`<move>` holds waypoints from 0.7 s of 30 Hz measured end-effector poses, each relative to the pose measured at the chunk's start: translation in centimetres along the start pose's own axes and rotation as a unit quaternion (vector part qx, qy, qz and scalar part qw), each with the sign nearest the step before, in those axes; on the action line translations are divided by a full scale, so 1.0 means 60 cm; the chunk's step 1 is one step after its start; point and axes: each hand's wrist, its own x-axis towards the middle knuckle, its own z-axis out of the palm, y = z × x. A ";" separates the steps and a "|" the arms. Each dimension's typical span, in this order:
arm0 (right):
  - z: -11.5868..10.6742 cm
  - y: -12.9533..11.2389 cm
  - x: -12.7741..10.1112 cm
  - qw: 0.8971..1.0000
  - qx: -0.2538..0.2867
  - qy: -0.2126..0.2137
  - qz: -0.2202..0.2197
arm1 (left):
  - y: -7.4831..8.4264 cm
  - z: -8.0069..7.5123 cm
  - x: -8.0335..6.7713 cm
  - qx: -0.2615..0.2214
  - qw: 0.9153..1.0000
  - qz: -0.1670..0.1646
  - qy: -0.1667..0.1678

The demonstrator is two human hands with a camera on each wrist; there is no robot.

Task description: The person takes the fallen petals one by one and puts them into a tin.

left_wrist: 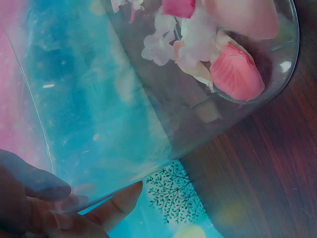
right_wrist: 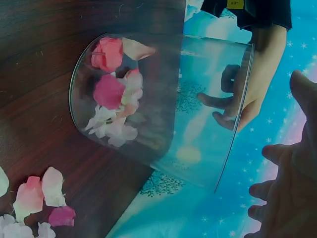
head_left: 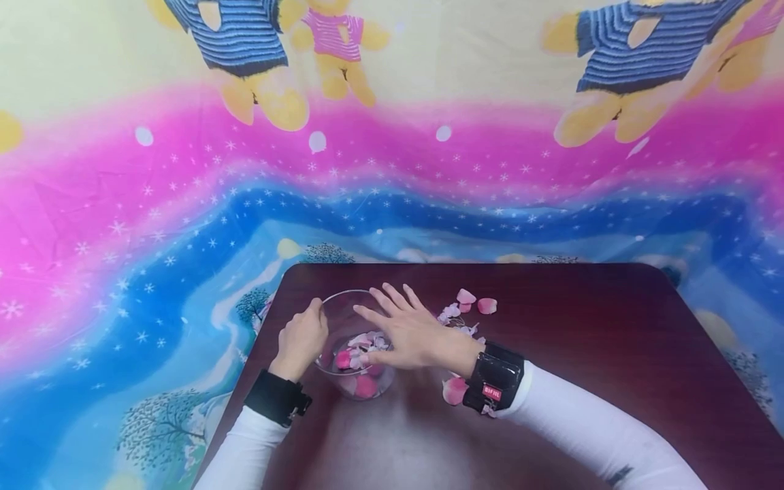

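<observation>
My left hand (head_left: 301, 340) grips a clear bowl (head_left: 337, 320) by the left side of its rim, with thumb and fingers either side of the wall in the left wrist view. Inside the bowl lie pink petals (head_left: 366, 386) and white blossoms (right_wrist: 116, 130), gathered at its bottom. Above the right part of the bowl's mouth, my right hand (head_left: 410, 333) is spread with its fingers apart and holds nothing. It covers part of the rim in the head view; in the right wrist view its fingers (right_wrist: 275, 153) stand beside the rim.
Loose petals (head_left: 487, 306) and white blossoms (head_left: 449, 313) lie on the dark wooden table (head_left: 582, 327) right of the bowl. One pink petal (head_left: 454, 390) sits by my right wrist. A printed cloth (head_left: 380, 156) hangs behind the table, whose left edge runs close to the bowl.
</observation>
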 end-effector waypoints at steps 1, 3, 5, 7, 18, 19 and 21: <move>-0.001 0.001 -0.002 1.000 0.000 0.001 -0.002 | 0.000 0.000 0.000 0.000 1.000 0.000 -0.001; -0.002 0.003 -0.005 1.000 0.001 -0.001 -0.006 | 0.000 0.000 0.000 -0.001 1.000 -0.001 -0.002; -0.001 0.004 -0.008 1.000 0.001 -0.002 -0.009 | -0.001 0.000 -0.001 -0.003 1.000 -0.001 -0.004; -0.001 0.005 -0.010 1.000 0.000 -0.001 -0.012 | -0.002 0.001 -0.001 -0.004 1.000 -0.001 -0.004; -0.002 0.033 -0.022 1.000 0.011 0.018 -0.001 | -0.001 -0.001 -0.001 -0.004 1.000 0.000 -0.003; -0.002 0.038 -0.023 1.000 0.013 0.023 0.001 | -0.001 -0.001 -0.001 -0.004 1.000 0.001 -0.003; -0.003 0.050 -0.023 0.999 0.015 0.029 0.006 | -0.001 -0.002 0.000 -0.005 1.000 0.002 -0.003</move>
